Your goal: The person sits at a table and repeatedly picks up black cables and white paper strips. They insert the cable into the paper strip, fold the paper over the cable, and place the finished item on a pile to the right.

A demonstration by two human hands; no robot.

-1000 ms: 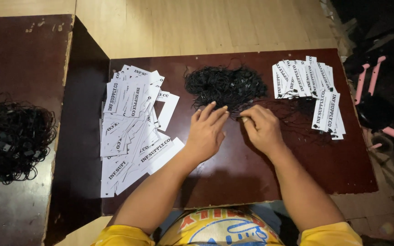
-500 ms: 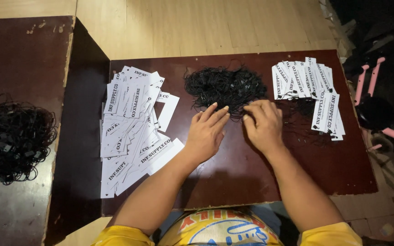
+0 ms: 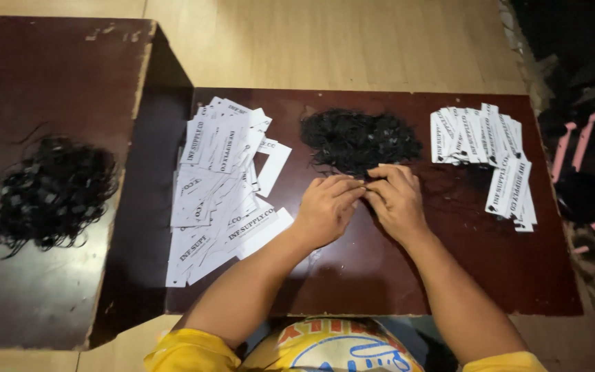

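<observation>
The left hand [image 3: 326, 209] has closed in, meeting the right hand [image 3: 395, 201], fingertips pinched together (contents unclear) below the black strings [image 3: 359, 140].

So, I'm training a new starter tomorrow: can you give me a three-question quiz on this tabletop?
1. True or false: the left hand and right hand meet at the fingertips just in front of the black string pile.
2. Which side of the dark table holds the loose, scattered white tags: A) person's left, B) person's right?
3. Fill in: the neat row of tags lies on the person's ____ side.

Key: 1 true; 2 A; 3 right.
</observation>
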